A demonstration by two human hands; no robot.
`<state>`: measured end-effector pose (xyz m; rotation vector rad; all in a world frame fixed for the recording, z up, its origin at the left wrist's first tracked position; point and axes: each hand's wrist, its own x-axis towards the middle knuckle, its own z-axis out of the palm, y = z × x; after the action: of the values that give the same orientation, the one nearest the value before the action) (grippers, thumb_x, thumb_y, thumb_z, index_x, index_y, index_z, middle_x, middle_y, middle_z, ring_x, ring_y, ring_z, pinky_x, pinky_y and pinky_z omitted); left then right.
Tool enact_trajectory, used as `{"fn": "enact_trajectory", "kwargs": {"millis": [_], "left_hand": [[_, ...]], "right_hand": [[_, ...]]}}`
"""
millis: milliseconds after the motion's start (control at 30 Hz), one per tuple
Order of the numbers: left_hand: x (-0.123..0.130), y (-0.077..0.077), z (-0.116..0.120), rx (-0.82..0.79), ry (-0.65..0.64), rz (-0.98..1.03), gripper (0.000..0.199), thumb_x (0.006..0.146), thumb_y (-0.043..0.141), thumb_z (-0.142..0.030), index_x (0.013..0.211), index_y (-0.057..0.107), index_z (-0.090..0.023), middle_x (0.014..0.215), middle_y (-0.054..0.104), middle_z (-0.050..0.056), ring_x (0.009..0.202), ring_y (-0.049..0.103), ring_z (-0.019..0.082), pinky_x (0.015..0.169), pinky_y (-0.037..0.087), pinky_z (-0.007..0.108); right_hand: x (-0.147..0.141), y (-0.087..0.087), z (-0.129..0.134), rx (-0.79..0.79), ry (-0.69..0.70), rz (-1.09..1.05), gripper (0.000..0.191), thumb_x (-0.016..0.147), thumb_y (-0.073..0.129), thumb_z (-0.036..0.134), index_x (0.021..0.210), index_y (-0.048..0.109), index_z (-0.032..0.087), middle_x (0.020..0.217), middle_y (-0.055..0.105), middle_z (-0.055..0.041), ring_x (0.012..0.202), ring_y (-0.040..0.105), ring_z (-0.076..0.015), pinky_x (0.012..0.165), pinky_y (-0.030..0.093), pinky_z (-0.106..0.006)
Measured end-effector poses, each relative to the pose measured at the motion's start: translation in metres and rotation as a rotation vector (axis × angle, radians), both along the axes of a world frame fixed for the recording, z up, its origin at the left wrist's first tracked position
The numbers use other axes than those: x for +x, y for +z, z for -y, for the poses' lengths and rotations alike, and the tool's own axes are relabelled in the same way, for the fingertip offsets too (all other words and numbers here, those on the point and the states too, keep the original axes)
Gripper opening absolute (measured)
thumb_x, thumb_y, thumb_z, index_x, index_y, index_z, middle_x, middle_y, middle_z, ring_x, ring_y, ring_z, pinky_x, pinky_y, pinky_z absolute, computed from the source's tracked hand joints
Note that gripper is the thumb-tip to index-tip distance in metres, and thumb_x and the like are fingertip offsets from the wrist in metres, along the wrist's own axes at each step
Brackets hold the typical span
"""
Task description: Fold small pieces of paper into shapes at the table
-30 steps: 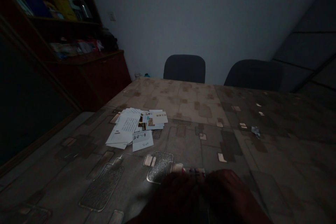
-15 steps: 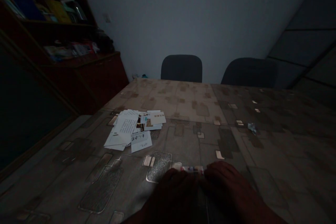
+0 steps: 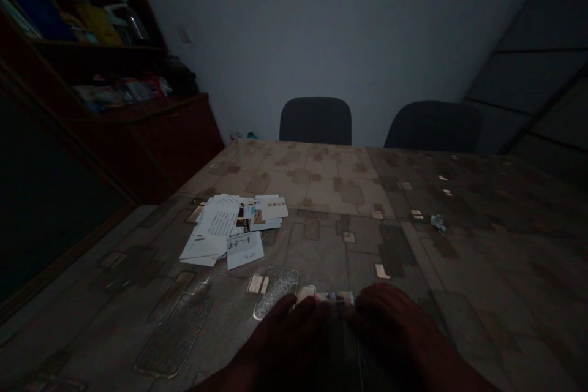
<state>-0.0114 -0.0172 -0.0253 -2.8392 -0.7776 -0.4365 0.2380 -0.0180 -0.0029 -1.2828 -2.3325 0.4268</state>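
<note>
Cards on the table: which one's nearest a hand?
The white card with large dark handwriting-style characters, sticking out at the pile's near edge, closest to the left hand. The other visible cards lie farther back or farther left.

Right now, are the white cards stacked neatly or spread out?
Spread out, in a loose overlapping heap: the white cards lie at different angles on the table, edges jutting out unevenly.

dim room, hands in shadow

Left hand (image 3: 294, 331) and right hand (image 3: 392, 324) bare; wrists (image 3: 241, 364) bare too. Fingers (image 3: 383, 297) rounded at knuckles. Finer detail lost in shadow.
</note>
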Motion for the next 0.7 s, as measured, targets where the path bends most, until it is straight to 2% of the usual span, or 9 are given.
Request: {"fn": "enact_trajectory", "kwargs": {"millis": [167, 367, 500, 700], "left_hand": [[-0.013, -0.007, 0.001, 0.020, 0.005, 0.010, 0.035, 0.095, 0.055, -0.025, 0.129, 0.054, -0.015, 0.129, 0.061, 0.008, 0.115, 0.053, 0.022, 0.095, 0.045, 0.035], [-0.011, -0.020, -0.001, 0.041, 0.010, 0.064, 0.030, 0.093, 0.057, -0.020, 0.122, 0.058, -0.014, 0.123, 0.064, 0.007, 0.106, 0.057, 0.020, 0.090, 0.049, 0.034], [-0.010, -0.022, -0.002, 0.084, -0.007, 0.144, 0.027, 0.094, 0.056, -0.023, 0.120, 0.059, -0.015, 0.119, 0.065, 0.006, 0.107, 0.056, 0.020, 0.090, 0.049, 0.034], [-0.013, -0.027, -0.002, 0.068, 0.001, 0.095, 0.029, 0.093, 0.056, -0.019, 0.122, 0.058, -0.016, 0.124, 0.063, 0.008, 0.110, 0.055, 0.020, 0.094, 0.048, 0.035]], "right_hand": [[-0.002, 0.003, 0.001, -0.018, -0.026, 0.017, 0.023, 0.100, 0.048, 0.032, 0.079, 0.054, 0.022, 0.077, 0.060, 0.0000, 0.072, 0.058, -0.0160, 0.064, 0.043, -0.028], [-0.009, 0.004, -0.002, 0.015, -0.030, 0.021, 0.027, 0.100, 0.047, 0.028, 0.074, 0.050, 0.020, 0.072, 0.057, 0.0012, 0.069, 0.056, -0.0138, 0.063, 0.041, -0.025], [-0.016, -0.001, -0.005, 0.185, 0.010, 0.106, 0.025, 0.097, 0.043, 0.018, 0.074, 0.051, 0.020, 0.069, 0.056, 0.0011, 0.066, 0.052, -0.0138, 0.063, 0.038, -0.025], [-0.024, -0.003, -0.003, 0.435, 0.148, 0.327, 0.014, 0.084, 0.057, 0.011, 0.077, 0.053, 0.023, 0.070, 0.058, 0.0011, 0.064, 0.048, -0.0169, 0.064, 0.033, -0.032]]}}
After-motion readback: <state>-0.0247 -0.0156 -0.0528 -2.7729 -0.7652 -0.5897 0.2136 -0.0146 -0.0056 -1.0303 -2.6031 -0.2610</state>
